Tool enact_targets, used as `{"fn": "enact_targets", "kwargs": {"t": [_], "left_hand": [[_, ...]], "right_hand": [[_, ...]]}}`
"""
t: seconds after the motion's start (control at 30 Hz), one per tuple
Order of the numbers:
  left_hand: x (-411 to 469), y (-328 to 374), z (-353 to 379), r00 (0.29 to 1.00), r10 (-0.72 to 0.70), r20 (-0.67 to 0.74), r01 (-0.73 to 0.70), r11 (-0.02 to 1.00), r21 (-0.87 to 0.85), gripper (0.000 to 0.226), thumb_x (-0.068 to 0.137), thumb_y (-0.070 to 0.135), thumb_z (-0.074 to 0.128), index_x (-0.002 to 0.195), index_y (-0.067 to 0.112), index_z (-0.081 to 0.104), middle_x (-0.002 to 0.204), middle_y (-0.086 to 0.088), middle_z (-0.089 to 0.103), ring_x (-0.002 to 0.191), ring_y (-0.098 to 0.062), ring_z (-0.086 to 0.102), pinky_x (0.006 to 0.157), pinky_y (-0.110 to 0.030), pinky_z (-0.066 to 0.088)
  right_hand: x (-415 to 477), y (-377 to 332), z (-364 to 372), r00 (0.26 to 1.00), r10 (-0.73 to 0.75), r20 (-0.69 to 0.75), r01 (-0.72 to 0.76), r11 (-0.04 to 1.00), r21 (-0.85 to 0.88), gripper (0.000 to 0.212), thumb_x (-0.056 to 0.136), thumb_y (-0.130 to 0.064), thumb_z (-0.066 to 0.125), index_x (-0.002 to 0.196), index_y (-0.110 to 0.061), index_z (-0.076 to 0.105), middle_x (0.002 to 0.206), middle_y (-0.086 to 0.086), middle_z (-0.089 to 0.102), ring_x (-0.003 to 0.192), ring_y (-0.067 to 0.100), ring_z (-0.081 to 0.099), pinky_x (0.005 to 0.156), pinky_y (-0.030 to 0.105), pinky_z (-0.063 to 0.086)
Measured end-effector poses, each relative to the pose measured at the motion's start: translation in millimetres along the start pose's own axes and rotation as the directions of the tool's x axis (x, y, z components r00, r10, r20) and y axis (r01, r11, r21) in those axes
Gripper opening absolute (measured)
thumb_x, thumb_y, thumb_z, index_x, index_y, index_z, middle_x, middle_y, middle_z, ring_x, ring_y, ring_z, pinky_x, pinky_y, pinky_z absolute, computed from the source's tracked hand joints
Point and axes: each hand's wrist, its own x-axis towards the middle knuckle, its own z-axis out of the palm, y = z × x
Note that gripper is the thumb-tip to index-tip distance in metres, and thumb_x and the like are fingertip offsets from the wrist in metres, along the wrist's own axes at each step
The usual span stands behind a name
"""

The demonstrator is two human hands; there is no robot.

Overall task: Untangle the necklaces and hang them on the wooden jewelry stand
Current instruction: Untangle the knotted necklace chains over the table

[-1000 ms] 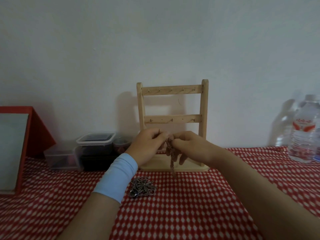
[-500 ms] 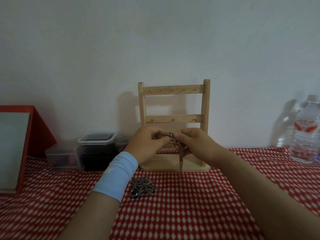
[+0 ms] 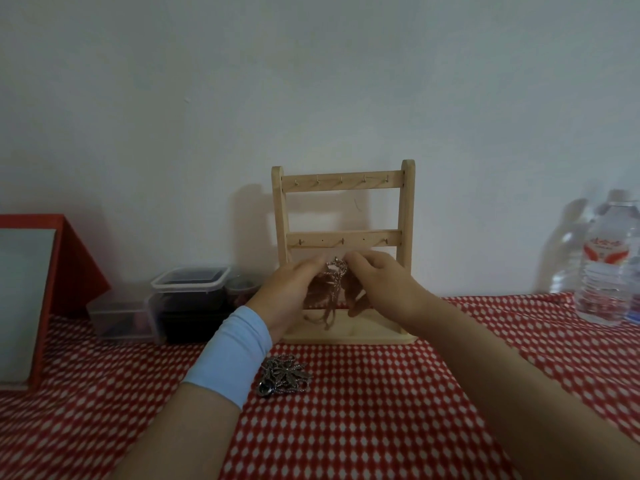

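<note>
Holds tangled necklace (image 3: 334,282) pinched at top between left grip (image 3: 287,292) and right grip (image 3: 381,284), before lower rail of wooden jewelry stand (image 3: 343,181), strands dangling over its base. Leaves second necklace bundle (image 3: 284,375) on red-checked surface (image 3: 381,410) beside left wrist. Shows plastic containers (image 3: 190,282) left of stand, water bottle (image 3: 609,265) far right.

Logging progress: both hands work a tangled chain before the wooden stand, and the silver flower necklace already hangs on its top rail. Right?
No. In the head view the silver flower necklace lies on the red checked tablecloth, not hanging.
</note>
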Motion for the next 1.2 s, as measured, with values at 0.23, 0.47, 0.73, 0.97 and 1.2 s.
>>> {"fn": "enact_targets", "kwargs": {"t": [0.23,0.47,0.73,0.97,1.2], "left_hand": [[-12,12,2,0.982,0.023,0.186,0.01,0.984,-0.176,0.025,0.085,0.018,0.065,0.107,0.006,0.062,0.092,-0.012,0.07,0.085,-0.028,0.069,0.072,-0.038,0.058],[-10,8,2,0.99,-0.048,0.133,0.053,0.998,-0.029,0.012,0.087,0.006,0.066,0.099,0.002,0.067,0.085,-0.012,0.071,0.071,-0.019,0.069,0.067,-0.033,0.061],[-7,2,-1,0.986,-0.032,-0.162,-0.008,0.97,-0.242,0.016,0.09,0.014,0.065,0.104,0.007,0.065,0.094,-0.006,0.075,0.07,-0.018,0.071,0.053,-0.023,0.055],[-7,-5,-10,0.946,-0.168,-0.278,0.175,0.985,-0.002,0.03,0.088,0.012,0.069,0.113,0.009,0.052,0.091,-0.013,0.066,0.058,-0.017,0.061,0.055,-0.03,0.056],[-13,-15,8,0.995,0.002,0.101,-0.075,0.687,0.723,0.022,0.095,0.026,0.051,0.108,0.026,0.069,0.101,0.006,0.066,0.094,-0.012,0.06,0.086,-0.03,0.05]], "right_hand": [[0,-2,-5,0.996,0.078,0.032,-0.084,0.949,0.304,0.031,0.106,-0.027,0.05,0.089,-0.006,0.066,0.068,0.004,0.061,0.053,0.016,0.057,0.059,0.035,0.059],[6,8,-10,0.99,0.132,0.043,-0.138,0.907,0.398,0.03,0.103,-0.028,0.056,0.098,0.0,0.065,0.082,0.011,0.067,0.064,0.019,0.066,0.059,0.032,0.06],[2,15,-15,0.923,0.174,0.342,-0.199,0.979,0.038,0.012,0.092,-0.008,0.071,0.103,-0.008,0.074,0.087,0.006,0.076,0.067,0.015,0.062,0.074,0.032,0.057],[-5,10,-28,0.925,0.231,0.301,-0.204,0.972,-0.12,0.028,0.105,-0.019,0.053,0.084,-0.012,0.07,0.059,-0.008,0.066,0.045,0.005,0.047,0.05,0.017,0.044],[-3,16,-29,0.925,0.232,0.3,-0.198,0.97,-0.138,0.029,0.097,-0.026,0.068,0.074,-0.008,0.069,0.052,-0.006,0.057,0.05,0.011,0.05,0.055,0.023,0.05]]}}
